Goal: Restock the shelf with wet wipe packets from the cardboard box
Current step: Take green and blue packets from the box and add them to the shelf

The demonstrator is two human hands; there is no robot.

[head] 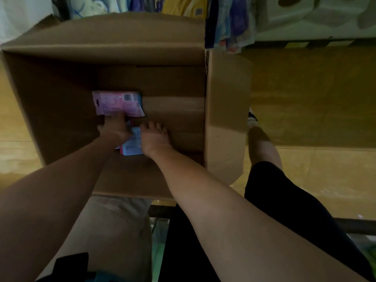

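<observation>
Our forearms reach from the lower frame into the cardboard box [114,58] at center. Our left hand [114,127] fingers clamp the pink packet [117,102]; our right hand [155,137] presses straight fingers beside the blue packet [133,144].

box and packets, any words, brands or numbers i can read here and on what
None can be read.
Pink packet: a barcode and print show, too blurred to read.
Blue packet: faint print, too small and blurred.
Cardboard box: no print visible.
Shelf goods: a yellow pack carries a barcode-like patch, unreadable.
</observation>
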